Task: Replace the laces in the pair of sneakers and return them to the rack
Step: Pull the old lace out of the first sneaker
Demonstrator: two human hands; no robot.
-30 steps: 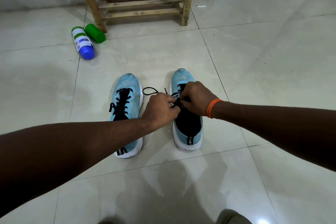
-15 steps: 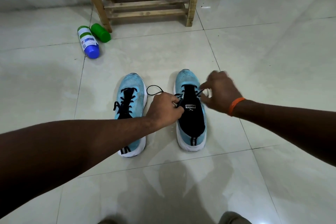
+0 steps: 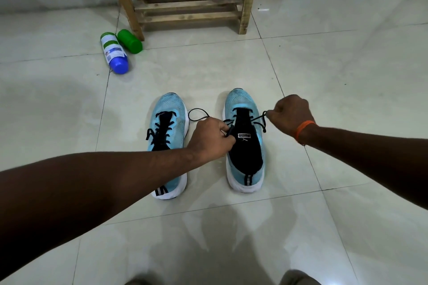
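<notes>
Two light-blue sneakers with white soles stand side by side on the tiled floor, toes pointing away. The left sneaker is laced in black. The right sneaker has a black tongue and a black lace crossing its upper eyelets. My left hand pinches one end of that lace at the shoe's left edge, with a loop of lace trailing behind it. My right hand, with an orange band on the wrist, grips the other end and holds it out to the right of the shoe.
A wooden rack stands against the wall straight ahead, its lower slats bare. A white bottle with a blue cap and a green bottle lie on the floor left of the rack. My knees show at the bottom edge.
My right hand has moved from the middle of the right sneaker out to its right side, drawing the lace end with it. My left hand has stayed at the shoe's left edge.
</notes>
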